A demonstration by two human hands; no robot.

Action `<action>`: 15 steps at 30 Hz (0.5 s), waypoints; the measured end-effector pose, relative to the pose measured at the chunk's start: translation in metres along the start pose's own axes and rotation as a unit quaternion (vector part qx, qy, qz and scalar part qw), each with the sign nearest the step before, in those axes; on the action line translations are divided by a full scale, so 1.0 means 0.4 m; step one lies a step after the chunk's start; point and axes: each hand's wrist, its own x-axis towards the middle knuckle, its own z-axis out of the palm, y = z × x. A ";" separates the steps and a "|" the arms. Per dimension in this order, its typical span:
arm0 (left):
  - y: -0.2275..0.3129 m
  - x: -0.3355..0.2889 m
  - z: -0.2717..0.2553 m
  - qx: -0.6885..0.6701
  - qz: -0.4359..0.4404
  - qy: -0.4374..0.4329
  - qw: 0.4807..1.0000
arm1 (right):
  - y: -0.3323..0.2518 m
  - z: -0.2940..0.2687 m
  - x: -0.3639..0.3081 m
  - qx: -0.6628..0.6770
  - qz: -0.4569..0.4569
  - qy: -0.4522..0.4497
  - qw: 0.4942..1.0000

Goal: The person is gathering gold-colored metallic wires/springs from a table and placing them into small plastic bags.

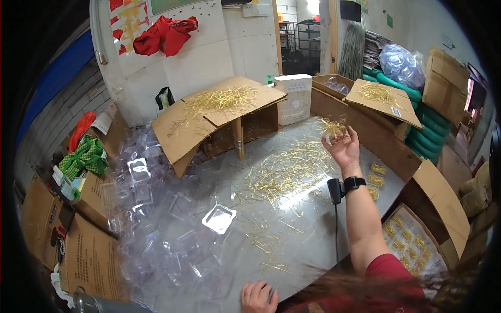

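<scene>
My right hand [343, 151] is raised over the far right of the grey table [313, 245], palm up. Its fingers curl round a tangled bunch of thin gold wire pieces [333, 125]; something clear shows by the fingertips, too small to make out. My left hand [257, 298] lies at the table's near edge, fingers extended and holding nothing. Loose gold wire pieces [287, 169] are strewn over the middle of the table. Several small clear boxes filled with gold pieces [377, 180] stand in a row beside my right forearm.
Many clear plastic trays [182, 245] heap up on the left. A cardboard box [219, 112] at the back carries more gold pieces on top, as does a cardboard flap [383, 96] at far right. Filled boxes sit in an open carton [409, 240]. A white fan [293, 99] stands behind.
</scene>
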 end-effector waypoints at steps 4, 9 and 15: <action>-0.007 -0.008 0.006 -0.003 -0.001 -0.001 1.000 | 0.096 -0.101 0.010 0.072 0.056 0.130 0.987; -0.012 -0.015 0.023 0.007 -0.008 -0.005 1.000 | 0.129 -0.121 0.014 0.206 -0.015 0.007 0.978; -0.039 0.006 0.033 0.093 0.058 0.042 0.993 | 0.144 -0.012 -0.059 0.100 0.106 0.104 0.984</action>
